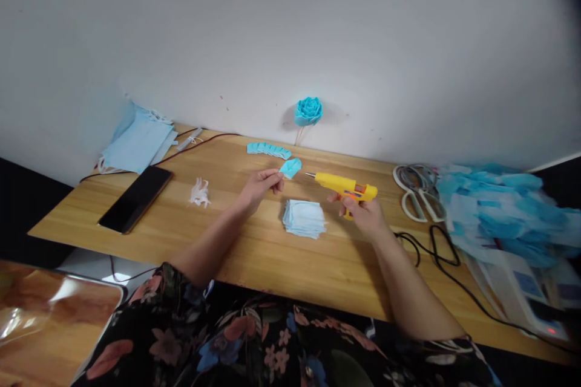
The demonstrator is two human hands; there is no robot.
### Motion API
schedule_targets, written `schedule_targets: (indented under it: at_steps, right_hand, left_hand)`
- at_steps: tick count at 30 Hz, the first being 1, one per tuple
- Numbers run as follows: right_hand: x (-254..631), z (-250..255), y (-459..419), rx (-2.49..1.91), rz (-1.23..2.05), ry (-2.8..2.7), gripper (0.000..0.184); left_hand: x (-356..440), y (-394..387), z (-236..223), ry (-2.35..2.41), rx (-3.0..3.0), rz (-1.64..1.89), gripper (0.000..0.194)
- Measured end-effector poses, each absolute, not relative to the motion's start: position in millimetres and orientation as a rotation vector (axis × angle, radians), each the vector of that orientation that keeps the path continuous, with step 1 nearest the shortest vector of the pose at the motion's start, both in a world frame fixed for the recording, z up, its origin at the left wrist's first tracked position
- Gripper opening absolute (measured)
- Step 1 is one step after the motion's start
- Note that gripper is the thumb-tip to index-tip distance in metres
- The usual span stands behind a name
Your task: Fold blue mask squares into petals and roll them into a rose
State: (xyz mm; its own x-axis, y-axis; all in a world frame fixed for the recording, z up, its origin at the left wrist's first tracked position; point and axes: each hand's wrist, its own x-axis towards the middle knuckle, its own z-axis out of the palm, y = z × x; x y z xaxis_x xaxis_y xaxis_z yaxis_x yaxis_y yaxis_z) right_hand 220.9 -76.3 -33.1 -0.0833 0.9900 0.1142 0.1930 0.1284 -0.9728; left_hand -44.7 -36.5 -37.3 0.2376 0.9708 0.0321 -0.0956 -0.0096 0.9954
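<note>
Between the fingertips of my left hand (267, 184) is a folded blue fabric petal (290, 167), held up over the table. My right hand (361, 211) grips a yellow glue gun (340, 183) by its handle. Its metal nozzle points left at the petal, a small gap apart. Just behind the petal lies a row of folded blue pieces (269, 150), overlapping one another. A stack of pale blue squares (304, 218) rests on the table between my two forearms.
Against the wall stands a blue fabric flower (308, 112) on thin stems. Mask sheets (136, 139), a phone (136, 199) and white scraps (200, 192) lie left. At right are scissors (423, 205), a black cord (436, 248) and a heap of blue fabric (503, 205).
</note>
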Motion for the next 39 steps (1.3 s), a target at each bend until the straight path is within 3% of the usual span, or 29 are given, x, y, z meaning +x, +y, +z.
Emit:
schedule_targets:
  at_steps: [17,39]
  right_hand:
    - [213.6,-38.2,-79.5,-1.254,0.983,-1.714,0.026]
    - [213.4,-42.1,-76.8,-1.28,0.919,-1.658,0.036]
  left_hand:
    - [-40.4,-38.7,-39.4,0.908,1.268,1.009,0.037]
    - [-40.4,-39.7,-37.2,0.903,1.235,1.006,0.036]
